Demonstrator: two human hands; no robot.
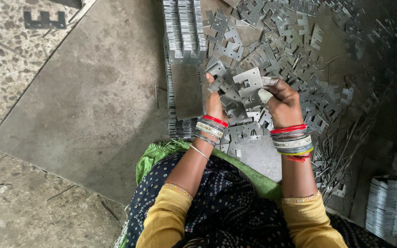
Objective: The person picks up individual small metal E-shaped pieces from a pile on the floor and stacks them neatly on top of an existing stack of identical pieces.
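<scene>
E-plate (249,79) gripped by right hand (283,103) fingers; left hand (214,103) closed on plates (226,92). Edges best squared before adding to stack (184,27).

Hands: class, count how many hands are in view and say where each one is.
2. The left hand and the right hand are mid-frame, together gripping a bunch of E-shaped metal plates. None seem hidden.

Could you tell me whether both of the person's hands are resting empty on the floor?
No, the left hand and the right hand are raised together and hold E-shaped metal plates above the loose pile.
</scene>
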